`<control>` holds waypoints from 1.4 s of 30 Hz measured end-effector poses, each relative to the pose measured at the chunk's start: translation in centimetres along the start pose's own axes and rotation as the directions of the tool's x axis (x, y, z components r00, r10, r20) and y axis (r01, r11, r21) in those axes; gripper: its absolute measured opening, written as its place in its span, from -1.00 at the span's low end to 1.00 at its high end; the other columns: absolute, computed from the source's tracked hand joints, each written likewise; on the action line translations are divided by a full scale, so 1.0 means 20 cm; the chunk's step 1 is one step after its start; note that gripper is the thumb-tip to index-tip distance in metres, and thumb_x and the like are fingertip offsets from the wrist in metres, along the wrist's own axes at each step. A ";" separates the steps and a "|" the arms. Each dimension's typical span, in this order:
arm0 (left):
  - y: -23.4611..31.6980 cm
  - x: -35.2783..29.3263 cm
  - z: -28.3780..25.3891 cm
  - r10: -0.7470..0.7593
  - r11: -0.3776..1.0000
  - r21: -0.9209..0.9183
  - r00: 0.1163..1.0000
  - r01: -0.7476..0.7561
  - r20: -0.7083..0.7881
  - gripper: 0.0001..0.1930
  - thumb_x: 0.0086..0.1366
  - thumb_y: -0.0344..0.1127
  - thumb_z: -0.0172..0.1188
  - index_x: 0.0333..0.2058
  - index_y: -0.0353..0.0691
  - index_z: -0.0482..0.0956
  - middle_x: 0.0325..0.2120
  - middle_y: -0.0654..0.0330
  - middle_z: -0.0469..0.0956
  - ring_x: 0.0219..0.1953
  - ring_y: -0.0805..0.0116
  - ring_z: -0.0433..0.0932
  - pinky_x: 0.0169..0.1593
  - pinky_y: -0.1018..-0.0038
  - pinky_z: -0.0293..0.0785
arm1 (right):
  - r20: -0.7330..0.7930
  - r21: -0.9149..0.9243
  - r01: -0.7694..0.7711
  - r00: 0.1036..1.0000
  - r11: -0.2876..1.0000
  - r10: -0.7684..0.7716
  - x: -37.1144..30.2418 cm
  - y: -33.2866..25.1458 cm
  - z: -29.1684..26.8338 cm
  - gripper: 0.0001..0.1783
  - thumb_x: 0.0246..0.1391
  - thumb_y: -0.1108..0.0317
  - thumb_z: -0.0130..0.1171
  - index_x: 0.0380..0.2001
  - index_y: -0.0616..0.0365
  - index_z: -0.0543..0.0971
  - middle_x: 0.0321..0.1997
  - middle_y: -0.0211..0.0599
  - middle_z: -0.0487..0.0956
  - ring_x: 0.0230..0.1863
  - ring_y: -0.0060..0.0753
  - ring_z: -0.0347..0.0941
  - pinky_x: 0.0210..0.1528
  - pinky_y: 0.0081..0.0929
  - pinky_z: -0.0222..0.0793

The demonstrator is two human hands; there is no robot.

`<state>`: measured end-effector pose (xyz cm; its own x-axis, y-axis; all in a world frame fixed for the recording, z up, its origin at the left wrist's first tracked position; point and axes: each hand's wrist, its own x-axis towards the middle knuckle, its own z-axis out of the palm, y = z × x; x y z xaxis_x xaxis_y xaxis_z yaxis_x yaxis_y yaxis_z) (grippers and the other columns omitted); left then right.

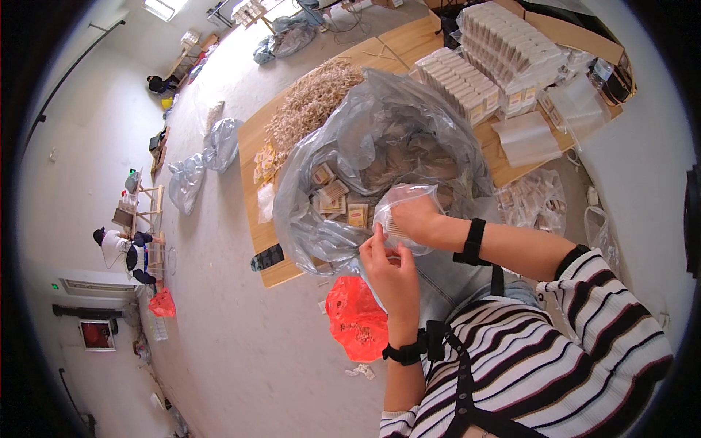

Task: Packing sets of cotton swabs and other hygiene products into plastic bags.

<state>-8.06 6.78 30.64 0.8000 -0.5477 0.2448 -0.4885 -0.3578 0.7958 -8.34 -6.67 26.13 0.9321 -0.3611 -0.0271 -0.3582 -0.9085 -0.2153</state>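
Observation:
My right hand reaches inside a clear plastic bag, its fingers closed around a small pale ribbed pack of thin sticks, partly hidden by film and glare. From the near left, my left hand pinches the lower edge of the clear bag between fingertips and thumb. Both hands are over the near rim of a large grey plastic sack, which lies wide open on the wooden table. Inside the sack, several small stick packs with yellow labels lie loose beside my hands.
A heap of loose thin sticks covers the table's far left. Stacked packs and flat clear bags occupy the far right. A red plastic bag hangs below the near edge. Another person works at the distant left.

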 end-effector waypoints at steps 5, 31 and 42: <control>0.03 0.01 -0.03 -0.048 0.999 -0.016 0.999 0.048 0.015 -0.48 0.15 -0.56 0.15 0.14 -0.33 0.42 -0.15 0.12 0.42 -0.37 0.44 0.49 -0.31 0.54 0.53 | -0.197 -0.031 0.244 0.949 0.969 -0.245 -0.04 0.05 0.05 -0.83 -0.08 0.42 0.17 -0.36 0.13 0.64 -0.26 -0.24 0.63 -0.19 -0.26 0.59 -0.27 -0.38 0.51; 0.01 -0.01 -0.07 -0.051 0.997 -0.060 0.997 0.055 0.061 -0.48 0.16 -0.56 0.14 0.15 -0.34 0.40 -0.13 0.13 0.42 -0.35 0.44 0.49 -0.29 0.54 0.52 | 0.103 0.381 0.207 0.959 0.901 -0.264 -0.03 0.08 0.02 -0.74 -0.09 0.38 0.19 -0.30 0.25 0.48 -0.26 -0.02 0.57 -0.16 0.12 0.52 -0.17 -0.12 0.45; -0.01 -0.01 -0.08 -0.066 0.994 -0.078 0.991 0.075 0.116 -0.47 0.16 -0.57 0.15 0.16 -0.32 0.40 -0.11 0.13 0.43 -0.33 0.48 0.50 -0.25 0.57 0.50 | -0.084 -0.044 0.290 0.952 0.956 -0.293 -0.03 -0.01 0.16 -0.61 -0.08 0.30 0.21 -0.14 0.20 0.52 -0.15 -0.18 0.54 -0.13 -0.24 0.56 -0.19 -0.37 0.48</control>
<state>-7.57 8.06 31.37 0.7846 -0.6071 0.1259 -0.3981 -0.3376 0.8529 -8.68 -5.69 23.05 0.9882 -0.0954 0.1195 -0.0742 -0.9825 -0.1710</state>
